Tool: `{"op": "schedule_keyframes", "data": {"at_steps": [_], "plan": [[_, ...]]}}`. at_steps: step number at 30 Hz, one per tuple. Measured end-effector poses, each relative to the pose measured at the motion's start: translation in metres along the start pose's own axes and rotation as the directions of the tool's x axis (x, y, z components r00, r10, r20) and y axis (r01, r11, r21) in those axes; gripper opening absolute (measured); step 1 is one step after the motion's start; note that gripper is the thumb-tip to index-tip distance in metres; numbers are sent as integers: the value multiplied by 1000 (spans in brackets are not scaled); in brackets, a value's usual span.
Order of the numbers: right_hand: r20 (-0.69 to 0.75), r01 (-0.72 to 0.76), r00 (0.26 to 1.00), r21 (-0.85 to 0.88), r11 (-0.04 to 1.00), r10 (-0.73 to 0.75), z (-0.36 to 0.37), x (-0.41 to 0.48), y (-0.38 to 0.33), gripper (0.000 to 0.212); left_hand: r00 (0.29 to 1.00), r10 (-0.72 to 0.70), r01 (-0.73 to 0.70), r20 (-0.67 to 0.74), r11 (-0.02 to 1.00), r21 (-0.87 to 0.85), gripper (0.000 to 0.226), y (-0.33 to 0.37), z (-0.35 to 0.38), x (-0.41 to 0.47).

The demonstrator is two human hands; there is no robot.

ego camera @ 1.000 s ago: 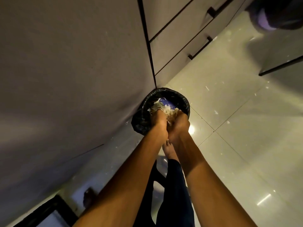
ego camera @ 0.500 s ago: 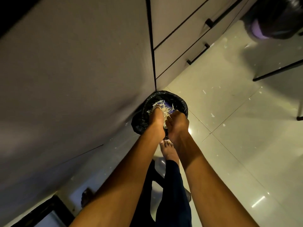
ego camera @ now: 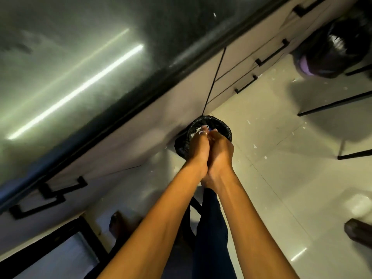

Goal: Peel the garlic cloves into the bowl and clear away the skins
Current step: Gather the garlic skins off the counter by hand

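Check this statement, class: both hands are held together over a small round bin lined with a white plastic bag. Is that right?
No: the head view shows the small round bin is lined with a black plastic bag, not white. The left hand and right hand are held together over it.

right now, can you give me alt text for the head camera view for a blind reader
A person's left hand and right hand meet over a small bin lined with a black bag, pale garlic skins showing inside. The bin stands on a glossy tiled floor dotted with pale scraps, beside pale cabinet drawers with black handles.
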State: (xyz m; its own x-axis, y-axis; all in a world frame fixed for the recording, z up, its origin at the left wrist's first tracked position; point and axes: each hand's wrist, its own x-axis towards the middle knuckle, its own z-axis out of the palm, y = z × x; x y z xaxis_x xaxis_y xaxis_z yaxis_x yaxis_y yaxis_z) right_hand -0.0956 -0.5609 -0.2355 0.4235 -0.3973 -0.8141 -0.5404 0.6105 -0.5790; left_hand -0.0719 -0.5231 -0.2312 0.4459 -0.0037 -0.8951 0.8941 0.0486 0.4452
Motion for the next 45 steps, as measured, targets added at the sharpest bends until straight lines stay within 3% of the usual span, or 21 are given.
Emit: {"op": "schedule_keyframes", "data": {"at_steps": [2,4,6,9,12,16,24,27,29,31,33,36,38,40,45], "plan": [[20,23,1000,2,1000,-23,5,-39,-5,39,1000,10,-9,12,999,-37,29,10,-17,-42],[33,26,999,5,1000,-26,15,-86,-13,32,999,27,-24,21,989,-146,25,19,-37,-89],[67,76,995,-22,997,-74,21,-122,-22,20,991,130,-129,-11,967,-218,29,28,-54,-129],[135,161,980,-105,981,-146,34,-183,-23,21,962,255,-272,-97,926,-262,35,39,-93,-190],[219,212,960,-154,965,-176,49,-234,-19,27,929,328,-364,-174,896,-253,35,44,-128,-234],[363,239,917,-163,957,-167,77,-290,-14,21,895,377,-442,-237,820,-365,32,54,-178,-271],[620,357,772,-236,904,-144,188,-366,15,15,792,379,-591,-478,674,-444,24,86,-300,-298],[700,406,707,-286,868,-100,229,-382,27,16,755,384,-634,-531,631,-446,15,97,-345,-301],[750,462,655,-305,833,-89,254,-383,33,13,742,399,-656,-539,595,-463,20,105,-374,-296],[792,592,596,-322,739,-133,276,-376,37,18,727,396,-674,-561,569,-472,23,113,-398,-288],[828,774,521,-356,523,-208,297,-369,39,22,664,394,-711,-636,596,-372,23,119,-421,-277],[878,905,405,-346,247,-254,317,-359,38,34,491,445,-691,-749,722,-25,28,125,-449,-263],[906,935,353,-334,119,-232,327,-345,41,43,431,496,-605,-754,779,167,37,131,-466,-252],[923,941,334,-337,21,-190,333,-331,46,49,429,572,-529,-699,786,319,41,136,-480,-238],[924,928,334,-356,-105,-186,349,-322,61,66,462,710,-392,-532,702,595,48,145,-497,-203]]}}
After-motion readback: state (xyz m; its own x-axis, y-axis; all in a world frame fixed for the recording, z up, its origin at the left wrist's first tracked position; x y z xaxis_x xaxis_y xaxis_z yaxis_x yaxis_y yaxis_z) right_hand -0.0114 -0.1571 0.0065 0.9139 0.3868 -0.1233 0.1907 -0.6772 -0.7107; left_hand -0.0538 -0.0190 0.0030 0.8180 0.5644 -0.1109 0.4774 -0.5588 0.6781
